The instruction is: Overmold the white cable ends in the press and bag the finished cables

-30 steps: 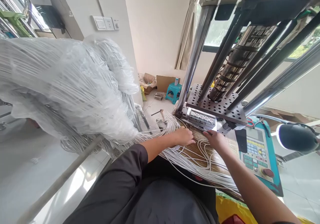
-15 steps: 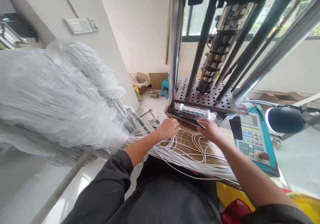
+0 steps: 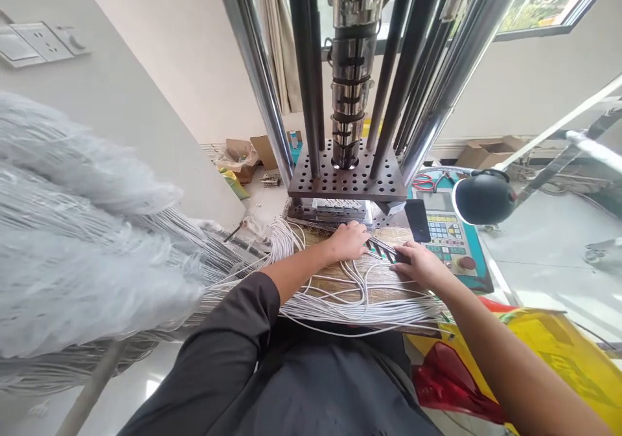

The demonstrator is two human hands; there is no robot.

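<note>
My left hand [image 3: 348,240] rests on the wooden bench [image 3: 340,274] just in front of the press's lower mould [image 3: 330,210], its fingers curled over the near end of a dark slotted strip [image 3: 383,249]. My right hand [image 3: 418,264] grips the other end of that strip, fingers closed on it. White cables [image 3: 359,303] loop across the bench under both hands and run off to the left. What lies under my left fingers is hidden.
A vertical press with steel columns [image 3: 253,67] and a perforated plate [image 3: 347,178] stands ahead. A teal control panel [image 3: 449,238] and a black lamp head [image 3: 482,197] sit to the right. A big plastic-wrapped cable bundle [image 3: 72,241] fills the left. Yellow and red bags [image 3: 549,352] lie lower right.
The head camera has swung right and tilted up, centring the press. Both hands have drawn back a little from the mould, bringing the dark strip onto the bench.
</note>
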